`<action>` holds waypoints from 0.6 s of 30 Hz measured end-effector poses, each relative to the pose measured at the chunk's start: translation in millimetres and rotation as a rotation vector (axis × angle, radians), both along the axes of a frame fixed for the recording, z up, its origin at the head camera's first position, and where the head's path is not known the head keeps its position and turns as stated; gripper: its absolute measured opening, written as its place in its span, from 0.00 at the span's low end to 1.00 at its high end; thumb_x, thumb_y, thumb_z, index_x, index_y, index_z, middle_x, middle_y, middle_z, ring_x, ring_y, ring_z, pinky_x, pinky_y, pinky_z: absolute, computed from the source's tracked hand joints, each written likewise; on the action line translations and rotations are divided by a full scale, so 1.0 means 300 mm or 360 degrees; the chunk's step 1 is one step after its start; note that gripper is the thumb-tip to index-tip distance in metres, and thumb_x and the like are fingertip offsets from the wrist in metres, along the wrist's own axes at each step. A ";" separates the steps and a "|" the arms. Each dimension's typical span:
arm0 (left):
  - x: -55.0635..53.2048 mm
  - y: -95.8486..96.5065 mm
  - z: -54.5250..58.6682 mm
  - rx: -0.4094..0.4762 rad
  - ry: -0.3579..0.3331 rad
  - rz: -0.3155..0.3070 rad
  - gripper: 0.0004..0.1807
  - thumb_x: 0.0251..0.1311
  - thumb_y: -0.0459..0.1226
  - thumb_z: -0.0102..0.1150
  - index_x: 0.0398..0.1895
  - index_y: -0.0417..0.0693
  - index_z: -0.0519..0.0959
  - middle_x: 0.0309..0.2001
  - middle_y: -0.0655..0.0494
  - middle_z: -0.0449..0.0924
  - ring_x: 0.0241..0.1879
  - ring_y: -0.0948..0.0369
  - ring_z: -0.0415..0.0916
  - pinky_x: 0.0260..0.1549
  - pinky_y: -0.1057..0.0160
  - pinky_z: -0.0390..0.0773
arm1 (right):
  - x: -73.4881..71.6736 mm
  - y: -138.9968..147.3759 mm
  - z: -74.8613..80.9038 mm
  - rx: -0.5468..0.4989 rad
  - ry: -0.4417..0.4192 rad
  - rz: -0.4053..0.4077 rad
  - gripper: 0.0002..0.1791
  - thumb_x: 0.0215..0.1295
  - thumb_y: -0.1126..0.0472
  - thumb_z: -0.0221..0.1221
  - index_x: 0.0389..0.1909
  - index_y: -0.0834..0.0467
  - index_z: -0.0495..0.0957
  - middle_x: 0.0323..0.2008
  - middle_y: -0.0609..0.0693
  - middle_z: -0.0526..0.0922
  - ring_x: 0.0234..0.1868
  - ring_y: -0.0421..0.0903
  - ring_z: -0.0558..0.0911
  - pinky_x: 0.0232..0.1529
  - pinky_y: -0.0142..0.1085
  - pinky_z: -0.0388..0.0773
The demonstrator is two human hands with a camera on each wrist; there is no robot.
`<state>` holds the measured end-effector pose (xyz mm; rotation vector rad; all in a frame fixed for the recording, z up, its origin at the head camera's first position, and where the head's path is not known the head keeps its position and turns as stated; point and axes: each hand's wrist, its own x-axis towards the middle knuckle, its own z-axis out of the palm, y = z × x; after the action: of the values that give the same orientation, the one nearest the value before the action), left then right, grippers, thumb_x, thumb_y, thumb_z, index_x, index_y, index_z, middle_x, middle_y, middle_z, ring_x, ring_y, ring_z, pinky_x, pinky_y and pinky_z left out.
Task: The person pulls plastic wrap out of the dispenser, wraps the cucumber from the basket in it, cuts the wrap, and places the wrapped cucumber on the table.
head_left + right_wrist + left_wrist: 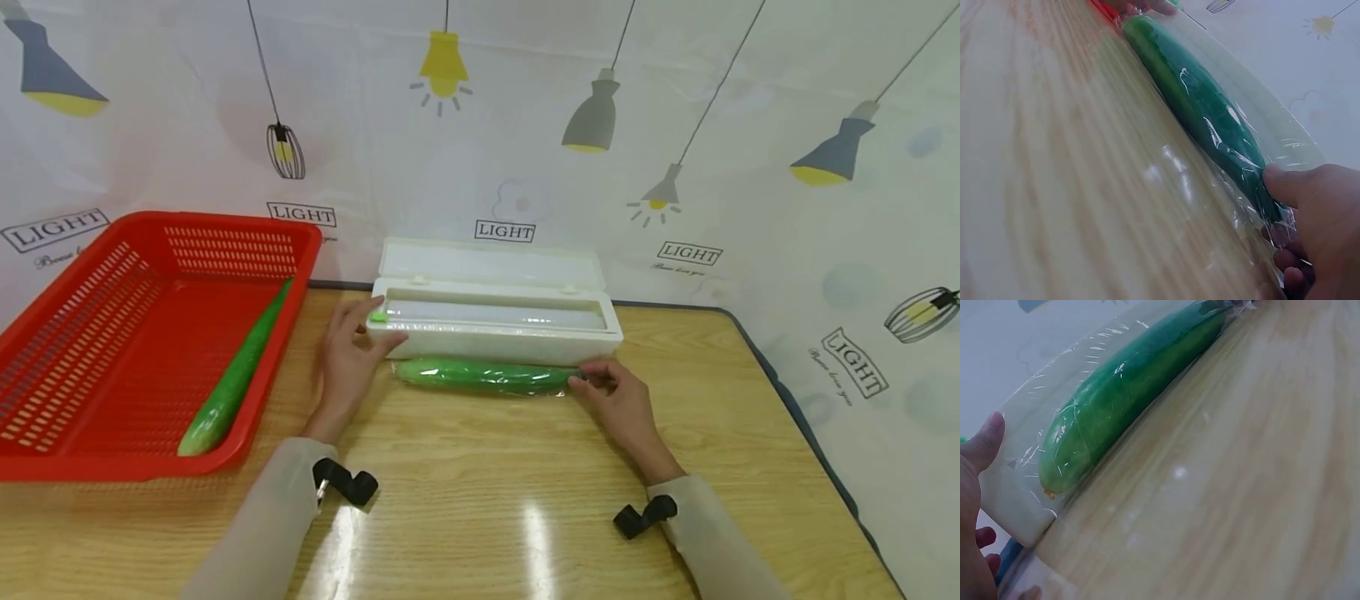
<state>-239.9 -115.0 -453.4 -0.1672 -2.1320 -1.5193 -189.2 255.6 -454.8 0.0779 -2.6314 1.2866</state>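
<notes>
A cucumber (487, 377) in clear cling film lies along the front of a white cling film dispenser (495, 343), whose lid is raised. My right hand (617, 404) pinches the dark right end of this cucumber through the film; in the right wrist view the thumb (1288, 185) presses on it and film bunches by the fingers. My left hand (348, 358) grips the dispenser's left end, thumb on its front face and a fingertip near the green slider (378, 317). Clear film spreads over the dispenser's front and around the cucumber (1125, 387) in the left wrist view.
A red plastic basket (292, 350) stands on the left, with an unwrapped cucumber (236, 379) leaning along its right side. Behind the wooden table (450, 517) hangs a white sheet (510, 150) printed with lamps. A film roll (495, 313) shows inside the dispenser.
</notes>
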 end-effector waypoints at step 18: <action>0.004 -0.019 -0.016 -0.0115 0.0015 0.0064 0.29 0.48 0.47 0.72 0.57 0.58 0.79 0.51 0.63 0.74 0.34 0.62 0.71 0.31 0.69 0.72 | 0.022 0.045 0.146 0.0583 -0.0063 0.0234 0.26 0.58 0.40 0.63 0.43 0.59 0.81 0.41 0.53 0.82 0.42 0.51 0.79 0.37 0.45 0.76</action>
<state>-238.8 -120.7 -458.2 -0.1557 -2.1711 -1.4174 -182.6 269.1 -411.0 0.3103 -2.9100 0.8338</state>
